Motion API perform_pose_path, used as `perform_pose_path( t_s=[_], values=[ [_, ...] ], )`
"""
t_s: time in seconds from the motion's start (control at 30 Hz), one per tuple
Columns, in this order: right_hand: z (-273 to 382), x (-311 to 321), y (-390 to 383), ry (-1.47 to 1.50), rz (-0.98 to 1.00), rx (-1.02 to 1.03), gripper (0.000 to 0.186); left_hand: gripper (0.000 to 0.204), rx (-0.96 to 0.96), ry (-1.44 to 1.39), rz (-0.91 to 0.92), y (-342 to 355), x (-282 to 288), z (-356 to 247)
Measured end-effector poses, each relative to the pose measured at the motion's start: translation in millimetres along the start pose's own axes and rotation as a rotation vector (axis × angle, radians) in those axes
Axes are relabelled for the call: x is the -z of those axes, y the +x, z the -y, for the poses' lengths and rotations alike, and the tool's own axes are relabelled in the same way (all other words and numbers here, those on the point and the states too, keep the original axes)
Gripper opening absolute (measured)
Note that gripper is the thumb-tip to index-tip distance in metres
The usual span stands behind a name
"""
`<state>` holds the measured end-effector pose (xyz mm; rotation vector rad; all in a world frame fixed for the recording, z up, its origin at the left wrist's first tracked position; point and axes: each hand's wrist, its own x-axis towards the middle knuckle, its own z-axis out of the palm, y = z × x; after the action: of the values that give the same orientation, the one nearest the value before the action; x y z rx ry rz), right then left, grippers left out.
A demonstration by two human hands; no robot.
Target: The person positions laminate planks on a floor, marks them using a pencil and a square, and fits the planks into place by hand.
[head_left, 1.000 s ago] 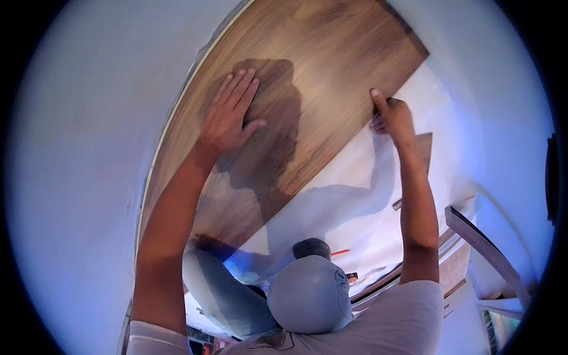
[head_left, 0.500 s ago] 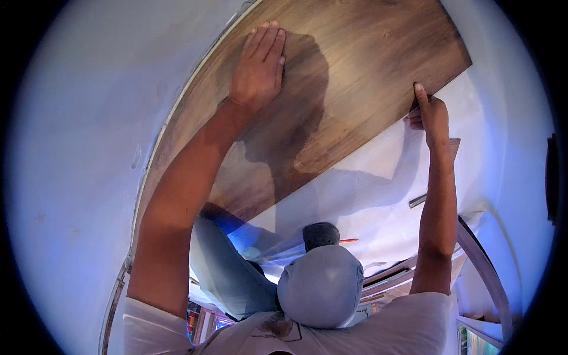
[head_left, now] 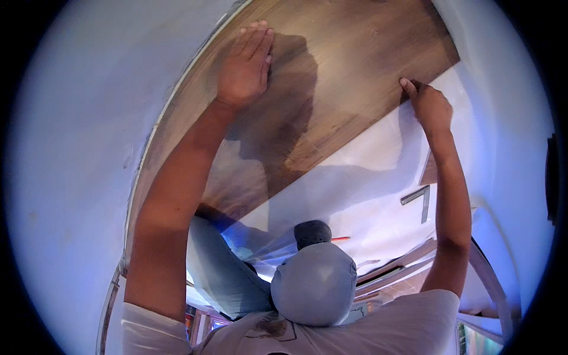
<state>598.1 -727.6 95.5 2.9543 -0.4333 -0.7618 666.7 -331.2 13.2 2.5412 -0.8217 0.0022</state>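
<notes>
A broad brown wood-grain floorboard [head_left: 355, 71] lies slantwise on a pale floor, its far-left side along the white wall. My left hand [head_left: 244, 68] rests flat on its upper left part, fingers stretched out and side by side. My right hand [head_left: 431, 109] is at the board's right-hand edge. Its thumb tip lies on the board's face and the other fingers are curled at the edge, partly hidden. Shadows of my head and arms fall across the board.
Right of the board lie a metal carpenter's square [head_left: 419, 199] and a small brown wood piece [head_left: 429, 170], partly behind my right forearm. A red pencil [head_left: 341, 238] is beside my dark shoe [head_left: 312, 234]. The white wall [head_left: 89, 118] curves along the left.
My right hand has turned over, its fingers shifting from beside the board to curl at its edge. The view has shifted slightly, and more of the carpenter's square shows. My left hand stays flat.
</notes>
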Motion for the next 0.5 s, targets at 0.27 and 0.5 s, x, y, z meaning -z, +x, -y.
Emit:
perform_pose_path(
  t_s=[0.27, 0.5],
  values=[
    [36.9, -9.2, -0.3, 0.177, -0.457, 0.628, 0.054, 0.055, 0.024, 0.009, -0.012, -5.3, 7.5, 0.8],
    [84.3, -48.0, 15.9, 0.198, -0.443, 0.731, 0.08, 0.054, 0.059, -0.037, 0.051, 2.9, 1.7, -5.5]
  ],
)
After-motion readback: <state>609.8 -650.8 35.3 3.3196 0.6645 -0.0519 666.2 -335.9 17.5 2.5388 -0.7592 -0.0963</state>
